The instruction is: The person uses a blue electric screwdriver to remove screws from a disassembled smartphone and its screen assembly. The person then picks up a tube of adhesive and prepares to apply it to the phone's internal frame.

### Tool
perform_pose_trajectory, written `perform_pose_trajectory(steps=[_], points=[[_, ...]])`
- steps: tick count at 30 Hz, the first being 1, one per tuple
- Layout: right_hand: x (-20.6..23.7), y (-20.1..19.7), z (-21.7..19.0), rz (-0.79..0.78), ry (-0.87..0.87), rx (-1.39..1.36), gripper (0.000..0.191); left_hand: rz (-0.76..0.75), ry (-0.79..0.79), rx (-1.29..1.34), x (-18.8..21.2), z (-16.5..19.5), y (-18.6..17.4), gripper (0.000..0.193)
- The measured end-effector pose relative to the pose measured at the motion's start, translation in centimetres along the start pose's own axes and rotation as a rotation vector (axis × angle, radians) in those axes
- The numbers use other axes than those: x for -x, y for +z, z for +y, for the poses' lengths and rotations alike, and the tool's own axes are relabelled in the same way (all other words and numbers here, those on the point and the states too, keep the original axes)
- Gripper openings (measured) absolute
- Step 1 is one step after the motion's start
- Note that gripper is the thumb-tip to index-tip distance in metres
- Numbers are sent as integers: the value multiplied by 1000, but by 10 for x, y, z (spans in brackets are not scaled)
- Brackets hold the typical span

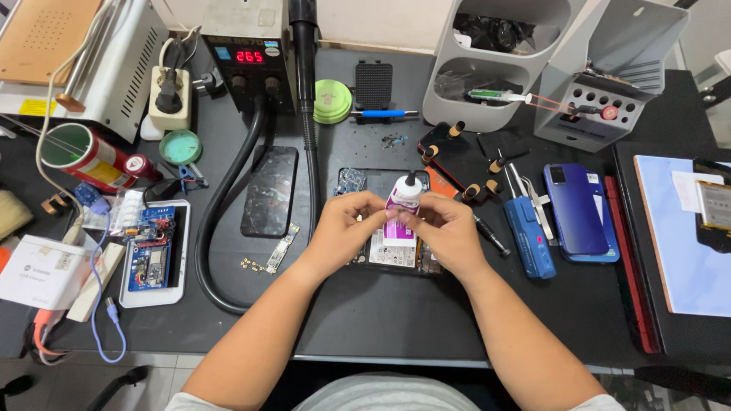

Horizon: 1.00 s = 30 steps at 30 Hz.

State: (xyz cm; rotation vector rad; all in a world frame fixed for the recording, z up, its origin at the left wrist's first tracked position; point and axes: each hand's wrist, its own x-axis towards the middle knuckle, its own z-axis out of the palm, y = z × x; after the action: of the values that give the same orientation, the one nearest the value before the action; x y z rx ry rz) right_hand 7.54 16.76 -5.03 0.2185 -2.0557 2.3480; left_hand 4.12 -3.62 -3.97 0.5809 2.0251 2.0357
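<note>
Both hands meet above the near-middle of the black workbench (396, 312). The left hand (343, 228) and right hand (445, 232) are closed together on 1 small white glue bottle (403, 199) with a purple label and black nozzle tip, held upright between the fingertips. Directly beneath it lies an opened phone (396, 251), its internals exposed, partly hidden by the hands.

Left of the hands: 1 loose narrow circuit board (280, 247), a dark phone panel (268, 190), and a thick black hose (221, 221) looping toward the near edge. Right of the hands: a blue electric screwdriver (529, 232), tweezers (533, 194) and a blue phone back (579, 209). At the far edge stands a hot-air rework station (247, 53) with a lit red display.

Risk, as judged: adhesive could drip or over-squeeze onto the exposed phone beneath, since the bottle is held straight over it. The hose lies near the left forearm; a snag could drag the loose board. The station appears powered, so its nozzle may be hot.
</note>
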Motion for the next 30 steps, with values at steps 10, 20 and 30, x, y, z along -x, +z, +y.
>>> perform_pose_trajectory(steps=[10,20,30], points=[[-1,-12,14,-52,-11,11,4,11,108,-204,-1,8,1,11],[-3,-6,4,-94,14,50,7,-47,63,-178,-2,4,-7,13],[-4,-12,8,-111,11,55,3,27,35,-109,2,7,1,15]])
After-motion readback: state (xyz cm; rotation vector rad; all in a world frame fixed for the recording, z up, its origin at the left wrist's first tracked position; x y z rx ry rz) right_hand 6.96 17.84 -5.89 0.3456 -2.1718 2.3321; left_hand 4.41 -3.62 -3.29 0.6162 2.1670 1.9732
